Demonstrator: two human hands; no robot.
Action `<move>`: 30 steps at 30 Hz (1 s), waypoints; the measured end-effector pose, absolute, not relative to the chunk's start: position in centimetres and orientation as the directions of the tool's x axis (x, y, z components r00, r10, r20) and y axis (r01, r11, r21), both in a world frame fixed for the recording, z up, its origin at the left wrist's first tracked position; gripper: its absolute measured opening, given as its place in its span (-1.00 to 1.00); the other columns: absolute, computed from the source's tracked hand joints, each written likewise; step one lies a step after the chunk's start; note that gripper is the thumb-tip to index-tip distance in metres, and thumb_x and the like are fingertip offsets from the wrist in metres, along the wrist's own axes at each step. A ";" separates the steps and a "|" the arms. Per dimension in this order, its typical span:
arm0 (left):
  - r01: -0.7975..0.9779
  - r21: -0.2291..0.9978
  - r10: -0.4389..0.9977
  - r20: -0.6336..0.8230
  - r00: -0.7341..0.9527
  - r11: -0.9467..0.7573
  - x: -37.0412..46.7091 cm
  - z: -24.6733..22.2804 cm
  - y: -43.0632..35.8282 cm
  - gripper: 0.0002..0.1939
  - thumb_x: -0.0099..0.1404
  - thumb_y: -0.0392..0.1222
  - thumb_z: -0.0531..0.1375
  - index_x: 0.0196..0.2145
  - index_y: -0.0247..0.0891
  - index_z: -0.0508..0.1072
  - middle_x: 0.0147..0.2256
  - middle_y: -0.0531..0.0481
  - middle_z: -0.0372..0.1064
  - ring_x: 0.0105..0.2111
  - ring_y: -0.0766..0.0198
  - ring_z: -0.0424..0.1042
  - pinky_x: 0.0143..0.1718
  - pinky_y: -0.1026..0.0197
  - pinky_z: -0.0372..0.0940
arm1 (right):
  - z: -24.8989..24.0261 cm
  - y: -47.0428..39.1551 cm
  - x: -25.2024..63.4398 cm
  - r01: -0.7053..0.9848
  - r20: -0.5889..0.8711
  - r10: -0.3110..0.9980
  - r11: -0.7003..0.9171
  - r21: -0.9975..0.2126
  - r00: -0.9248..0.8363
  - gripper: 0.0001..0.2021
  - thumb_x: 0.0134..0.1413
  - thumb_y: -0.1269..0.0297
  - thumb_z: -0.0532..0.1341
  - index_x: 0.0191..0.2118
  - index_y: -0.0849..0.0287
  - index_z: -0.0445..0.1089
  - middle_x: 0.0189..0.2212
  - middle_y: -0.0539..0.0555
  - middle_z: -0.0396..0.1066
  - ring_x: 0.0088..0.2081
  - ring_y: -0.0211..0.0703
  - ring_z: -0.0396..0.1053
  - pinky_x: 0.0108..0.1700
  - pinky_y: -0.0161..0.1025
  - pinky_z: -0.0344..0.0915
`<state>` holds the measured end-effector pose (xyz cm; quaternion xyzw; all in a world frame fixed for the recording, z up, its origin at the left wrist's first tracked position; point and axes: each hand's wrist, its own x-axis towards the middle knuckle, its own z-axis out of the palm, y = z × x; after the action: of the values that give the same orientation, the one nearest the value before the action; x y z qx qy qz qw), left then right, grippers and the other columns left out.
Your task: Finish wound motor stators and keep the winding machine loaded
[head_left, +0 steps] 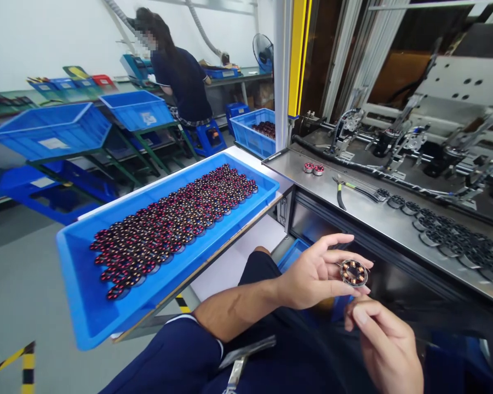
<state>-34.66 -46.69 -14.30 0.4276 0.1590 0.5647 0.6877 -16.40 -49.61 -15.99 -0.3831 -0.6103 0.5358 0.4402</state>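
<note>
Between the thumb and fingers of my left hand (312,273) is a round motor stator (354,273), black with copper windings, its face turned up toward me. Just below it my right hand (388,339) is closed, thumb pressed to the curled fingers; whether something small is pinched there I cannot make out. To the left, a long blue tray (82,306) carries rows of wound stators (176,219) with red and copper coils. On the metal bench to the right, black unwound cores (452,238) lie in a spread.
Cutting pliers (349,191) with green-black handles and two red-wound stators (313,168) rest on the metal bench (279,158). Behind it stands a winding machine (411,131). A yellow post (299,60) rises at the bench corner. Beyond the tray are blue bins (53,131) and a seated co-worker (184,82).
</note>
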 end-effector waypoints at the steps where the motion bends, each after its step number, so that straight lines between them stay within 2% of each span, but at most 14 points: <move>1: -0.628 0.778 0.918 0.237 0.319 0.017 -34.6 -14.3 -46.8 -0.30 0.22 -0.36 0.36 0.21 -0.12 0.17 0.12 -0.26 0.42 -0.17 0.29 0.61 -0.02 0.16 0.46 | -16.3 -49.6 -16.6 0.004 0.119 0.950 0.126 -0.992 -0.289 -0.73 0.27 0.18 0.24 -0.46 0.15 0.45 -0.51 0.02 0.38 -0.38 -0.22 0.34 -0.26 -0.31 0.29; 3: -0.575 0.818 0.934 0.181 0.309 0.031 -34.4 -14.2 -47.0 -0.25 0.17 -0.33 0.40 0.22 -0.14 0.17 0.16 -0.32 0.39 -0.16 0.26 0.61 -0.03 0.15 0.47 | -17.0 -49.6 -17.0 0.012 0.116 0.961 0.123 -0.992 -0.251 -0.72 0.27 0.17 0.24 -0.45 0.15 0.46 -0.51 0.03 0.39 -0.36 -0.20 0.36 -0.24 -0.29 0.30; 5: -0.470 0.882 0.950 0.170 0.260 -0.029 -34.3 -14.3 -47.2 -0.19 0.12 -0.30 0.44 0.24 -0.18 0.16 0.16 -0.36 0.39 -0.13 0.19 0.61 -0.05 0.15 0.48 | -17.6 -49.6 -17.0 0.014 0.119 0.961 0.127 -0.992 -0.248 -0.72 0.27 0.18 0.24 -0.45 0.15 0.46 -0.50 0.03 0.39 -0.37 -0.19 0.38 -0.25 -0.29 0.32; 8: -0.212 0.925 0.925 0.350 0.145 -0.316 -34.2 -14.8 -47.4 -0.19 0.12 -0.29 0.42 0.25 -0.22 0.16 0.11 -0.33 0.44 -0.06 0.12 0.59 -0.03 0.15 0.49 | -17.9 -49.4 -16.4 0.024 0.136 0.957 0.147 -0.989 -0.257 -0.85 0.22 0.22 0.29 -0.35 0.14 0.49 -0.42 0.05 0.44 -0.33 -0.18 0.42 -0.22 -0.29 0.35; 10: -0.022 0.857 0.850 0.514 0.112 -0.515 -34.3 -15.2 -47.5 -0.22 0.18 -0.32 0.37 0.28 -0.23 0.13 0.12 -0.32 0.45 -0.04 0.12 0.58 0.01 0.15 0.49 | -17.5 -49.1 -15.8 0.039 0.216 0.949 0.230 -0.972 -0.229 -0.88 0.17 0.24 0.33 -0.19 0.12 0.51 -0.26 0.09 0.46 -0.20 -0.13 0.44 -0.12 -0.28 0.37; 12: 0.109 0.762 0.769 0.626 0.126 -0.638 -34.3 -15.4 -47.6 -0.21 0.23 -0.33 0.32 0.32 -0.22 0.06 0.13 -0.31 0.43 -0.01 0.13 0.57 0.01 0.18 0.50 | -16.7 -48.8 -15.4 0.078 0.351 0.922 0.367 -0.927 -0.164 -0.76 0.11 0.27 0.36 -0.08 0.11 0.47 -0.13 0.12 0.42 -0.06 -0.09 0.41 0.00 -0.26 0.35; 14: 0.179 0.695 0.717 0.680 0.150 -0.696 -34.2 -15.4 -47.7 -0.19 0.26 -0.34 0.28 0.35 -0.20 -0.02 0.13 -0.28 0.44 0.00 0.14 0.57 0.00 0.20 0.52 | -15.8 -48.5 -15.5 0.133 0.459 0.879 0.474 -0.871 -0.128 -0.73 0.06 0.31 0.40 -0.10 0.12 0.45 -0.13 0.12 0.38 -0.05 -0.11 0.37 0.00 -0.27 0.33; 17: 0.208 0.656 0.688 0.704 0.176 -0.725 -34.2 -15.2 -47.9 -0.16 0.27 -0.34 0.26 0.38 -0.18 -0.06 0.10 -0.24 0.46 -0.01 0.16 0.57 0.02 0.19 0.51 | -14.5 -48.3 -16.3 0.148 0.463 0.873 0.483 -0.863 -0.153 -0.81 0.08 0.36 0.39 -0.21 0.11 0.40 -0.22 0.07 0.37 -0.15 -0.15 0.37 -0.11 -0.27 0.35; 20: 0.180 0.679 0.702 0.692 0.168 -0.712 -34.3 -14.9 -48.0 -0.17 0.26 -0.35 0.27 0.37 -0.18 -0.03 0.08 -0.22 0.48 -0.04 0.18 0.57 0.02 0.19 0.50 | -14.0 -48.4 -17.4 0.142 0.409 0.902 0.427 -0.893 -0.141 -0.93 0.21 0.36 0.29 -0.28 0.12 0.38 -0.28 0.05 0.38 -0.22 -0.20 0.38 -0.19 -0.29 0.36; 22: 0.104 0.752 0.758 0.636 0.146 -0.651 -34.4 -14.8 -48.0 -0.19 0.24 -0.34 0.30 0.34 -0.18 0.02 0.07 -0.23 0.48 -0.06 0.18 0.58 0.01 0.19 0.50 | -14.1 -48.6 -17.9 0.137 0.388 0.918 0.395 -0.908 -0.076 -0.92 0.24 0.33 0.26 -0.30 0.13 0.39 -0.30 0.04 0.38 -0.27 -0.24 0.37 -0.23 -0.32 0.34; 26: -0.212 0.919 0.919 0.366 0.150 -0.331 -34.6 -14.6 -47.6 -0.29 0.16 -0.29 0.39 0.19 -0.26 0.20 0.06 -0.31 0.49 -0.07 0.14 0.59 -0.01 0.13 0.48 | -14.7 -48.9 -18.4 0.083 0.335 0.942 0.333 -0.939 0.010 -0.88 0.26 0.27 0.26 -0.32 0.13 0.38 -0.36 0.03 0.38 -0.31 -0.26 0.34 -0.28 -0.34 0.31; 30: -0.427 0.904 0.965 0.141 0.222 -0.034 -34.8 -14.4 -47.2 -0.47 0.07 -0.23 0.47 -0.03 -0.35 0.43 0.00 -0.32 0.53 -0.13 0.18 0.59 -0.05 0.16 0.47 | -15.2 -49.0 -18.6 0.060 0.299 0.954 0.298 -0.953 0.002 -0.88 0.27 0.27 0.26 -0.31 0.13 0.38 -0.35 0.03 0.39 -0.31 -0.25 0.35 -0.27 -0.33 0.32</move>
<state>-34.84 -47.23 -14.39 0.4613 0.2914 0.5516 0.6309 -18.60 -48.97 -15.17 -0.4361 -0.5815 0.4008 0.5577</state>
